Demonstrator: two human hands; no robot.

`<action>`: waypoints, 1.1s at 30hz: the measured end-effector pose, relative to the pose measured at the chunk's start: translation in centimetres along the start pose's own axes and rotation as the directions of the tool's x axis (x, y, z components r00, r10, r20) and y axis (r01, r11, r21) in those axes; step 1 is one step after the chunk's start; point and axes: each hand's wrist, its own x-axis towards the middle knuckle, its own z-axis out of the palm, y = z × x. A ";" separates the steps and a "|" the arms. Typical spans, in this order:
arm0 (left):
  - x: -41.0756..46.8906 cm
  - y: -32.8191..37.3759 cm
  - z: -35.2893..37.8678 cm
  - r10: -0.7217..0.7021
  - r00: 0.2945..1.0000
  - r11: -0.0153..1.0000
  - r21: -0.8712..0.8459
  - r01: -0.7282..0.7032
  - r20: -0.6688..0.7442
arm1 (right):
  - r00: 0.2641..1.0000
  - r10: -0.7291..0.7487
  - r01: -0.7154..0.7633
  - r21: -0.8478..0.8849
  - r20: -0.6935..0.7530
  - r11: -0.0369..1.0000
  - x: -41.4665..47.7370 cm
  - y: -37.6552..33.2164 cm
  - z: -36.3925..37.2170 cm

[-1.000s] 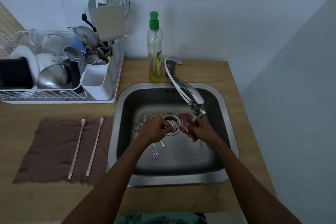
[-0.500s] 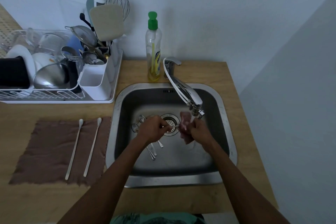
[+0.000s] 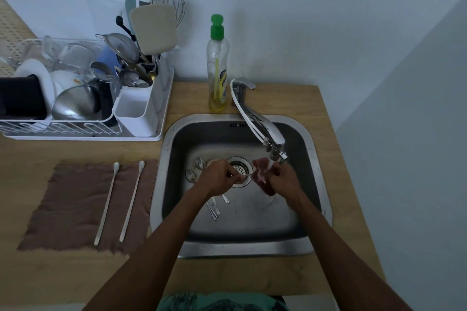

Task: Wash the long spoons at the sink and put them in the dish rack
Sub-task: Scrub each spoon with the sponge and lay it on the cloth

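Over the drain of the steel sink (image 3: 321, 166), my left hand (image 3: 218, 175) grips a metal spoon (image 3: 246, 174) whose thin shaft shows between my hands. My right hand (image 3: 284, 178) holds a reddish-pink cloth (image 3: 261, 174) wrapped around the spoon's other end, just under the tap spout (image 3: 276, 149). Several more metal spoons (image 3: 214, 207) lie on the sink floor beneath my left hand. Two long white spoons (image 3: 107, 203) (image 3: 132, 201) rest side by side on a brown cloth mat (image 3: 68, 207) left of the sink. The white dish rack (image 3: 83, 131) stands at the back left.
The rack's white cutlery holder (image 3: 137, 111) is crowded with utensils, and bowls, plates and glasses fill the rest of it. A dish soap bottle (image 3: 217, 65) with a green cap stands behind the sink beside the tap base. The wooden counter (image 3: 336, 113) ends at a wall on the right.
My hands have stayed over the drain, shifting slightly as the cloth rubs along the spoon. The other spoons have not moved.
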 end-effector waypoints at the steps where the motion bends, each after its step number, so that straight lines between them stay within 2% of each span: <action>1: 0.0 0.1 0.1 -0.021 0.999 1.000 -0.002 0.020 -0.024 | 0.997 0.011 -0.008 0.045 -0.079 0.999 -0.1 0.0 0.1; 3: -0.1 0.0 0.1 -0.038 0.997 0.999 0.019 0.039 -0.070 | 0.981 0.037 -0.019 0.093 -0.191 0.995 0.0 0.2 -0.3; 7: -0.2 -0.1 -0.9 -0.038 0.997 0.998 0.038 0.041 -0.068 | 1.000 0.008 -0.009 0.089 0.008 0.996 -0.1 -0.2 -1.7; 13: 0.3 0.1 -1.7 -0.044 0.998 0.998 0.051 0.047 -0.054 | 0.995 -0.013 0.003 0.106 0.095 0.994 -0.2 0.1 -2.5; 18: 0.0 -0.9 -1.9 -0.086 0.996 0.995 0.045 0.087 -0.035 | 0.992 -0.014 -0.006 0.160 0.123 0.987 -0.1 0.6 -2.7; 22: -0.2 -0.1 -1.8 -0.062 0.998 0.995 0.074 0.062 -0.002 | 0.991 -0.026 0.002 0.183 0.129 0.983 -0.3 0.5 -2.6; 27: -0.1 0.5 -0.9 -0.031 0.997 0.999 0.014 0.030 0.065 | 0.955 -0.087 0.077 0.044 0.284 0.996 -0.4 -0.2 -2.3; 29: 0.1 0.6 -0.7 -0.026 0.997 1.000 0.005 0.026 0.069 | 0.957 -0.112 0.107 0.033 0.268 0.994 -0.6 -0.6 -2.0; 33: 0.2 1.0 -0.5 -0.050 0.998 0.999 -0.008 0.050 0.037 | 0.995 -0.079 0.079 0.015 0.056 0.997 -0.6 -0.6 -1.3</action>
